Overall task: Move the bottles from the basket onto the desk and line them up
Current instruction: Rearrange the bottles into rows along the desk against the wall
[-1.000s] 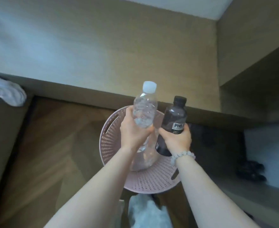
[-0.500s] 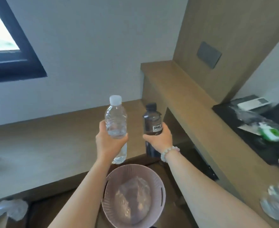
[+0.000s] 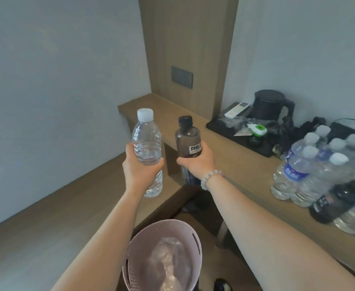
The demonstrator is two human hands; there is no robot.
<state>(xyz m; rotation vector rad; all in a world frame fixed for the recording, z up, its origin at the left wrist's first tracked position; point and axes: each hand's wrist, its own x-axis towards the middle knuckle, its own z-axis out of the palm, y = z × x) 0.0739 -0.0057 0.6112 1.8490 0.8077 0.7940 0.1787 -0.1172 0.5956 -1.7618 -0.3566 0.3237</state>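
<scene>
Left hand (image 3: 139,172): wrapped round the clear bottle (image 3: 146,139), upright, in the air.
Right hand (image 3: 197,162): gripping the dark bottle (image 3: 188,136), upright, just beside it.
My plan: I'd swing both right to the table (image 3: 241,162) and set their bases flat beside the bottle group (image 3: 296,175), keeping one straight row.

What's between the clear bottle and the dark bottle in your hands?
Nothing. In the head view the clear bottle and dark bottle are apart; only the wooden desk shows behind.
</scene>
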